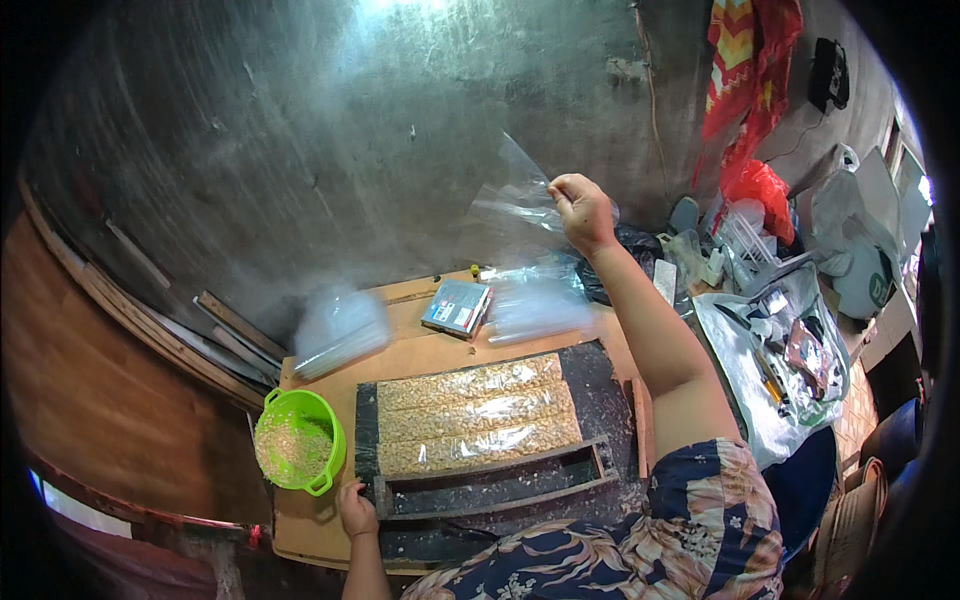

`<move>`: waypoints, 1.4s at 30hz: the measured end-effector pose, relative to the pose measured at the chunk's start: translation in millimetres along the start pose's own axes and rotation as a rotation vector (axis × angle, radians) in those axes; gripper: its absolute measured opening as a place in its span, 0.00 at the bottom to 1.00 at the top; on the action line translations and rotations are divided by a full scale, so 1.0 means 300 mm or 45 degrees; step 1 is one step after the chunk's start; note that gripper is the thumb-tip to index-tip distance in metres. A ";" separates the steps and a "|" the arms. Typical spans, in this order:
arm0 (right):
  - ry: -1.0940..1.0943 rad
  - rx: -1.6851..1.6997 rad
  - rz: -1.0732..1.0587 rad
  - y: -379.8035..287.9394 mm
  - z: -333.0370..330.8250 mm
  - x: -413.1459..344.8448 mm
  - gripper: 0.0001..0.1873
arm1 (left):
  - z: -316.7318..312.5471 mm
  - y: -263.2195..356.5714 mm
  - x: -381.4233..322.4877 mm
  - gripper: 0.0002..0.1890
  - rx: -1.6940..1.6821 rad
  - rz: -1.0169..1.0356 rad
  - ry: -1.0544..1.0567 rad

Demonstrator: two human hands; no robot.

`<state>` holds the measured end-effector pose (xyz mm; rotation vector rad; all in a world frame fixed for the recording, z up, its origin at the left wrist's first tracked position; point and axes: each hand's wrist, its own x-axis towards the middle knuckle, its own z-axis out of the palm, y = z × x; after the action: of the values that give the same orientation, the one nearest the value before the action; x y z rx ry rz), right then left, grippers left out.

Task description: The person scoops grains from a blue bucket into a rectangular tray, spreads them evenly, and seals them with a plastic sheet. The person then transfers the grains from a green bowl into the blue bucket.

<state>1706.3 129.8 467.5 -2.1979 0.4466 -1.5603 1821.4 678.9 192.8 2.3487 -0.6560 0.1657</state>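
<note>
My right hand (583,214) is raised in front of the wall, pinching a thin clear plastic sheet (525,206) between thumb and fingers. My left hand (357,511) is low at the left end of an empty rectangular wooden frame (499,480); its grip is partly hidden. That frame lies on a black board (600,382) strewn with crumbs. Just beyond it, three rows of pressed, pale chopped nuts or grain (476,409) lie side by side under shiny clear plastic.
A lime-green plastic basin (334,442) of pale crumbs stands left on the wooden table (315,525). Behind the board are two stacks of clear plastic sheets (341,330) (536,307) and a small box (457,307). A cluttered white sack (757,405) lies at right.
</note>
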 end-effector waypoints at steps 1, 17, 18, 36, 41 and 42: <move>-0.066 0.038 -0.070 -0.051 -0.028 0.013 0.03 | 0.000 0.004 0.001 0.12 -0.010 0.012 0.018; -0.687 0.823 0.368 -0.546 -0.402 -0.123 0.08 | -0.136 0.564 0.192 0.44 -0.434 0.726 0.384; -0.680 0.856 0.403 -0.551 -0.405 -0.140 0.07 | -0.143 0.649 0.252 0.48 -0.488 0.726 0.289; -1.041 -0.201 -0.119 -0.638 -0.408 -0.386 0.44 | -0.353 1.239 0.313 0.05 -0.544 0.956 -0.932; -1.516 0.093 0.250 -0.529 -0.457 -0.352 0.21 | -0.418 1.173 0.346 0.06 -0.480 0.687 -0.970; -1.518 0.062 0.274 -0.508 -0.469 -0.356 0.19 | -0.419 1.147 0.359 0.06 -0.502 0.715 -0.940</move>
<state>1542.4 293.0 497.5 -2.4564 0.2205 -0.0033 1749.8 496.1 520.4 1.7527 -1.5357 -0.5651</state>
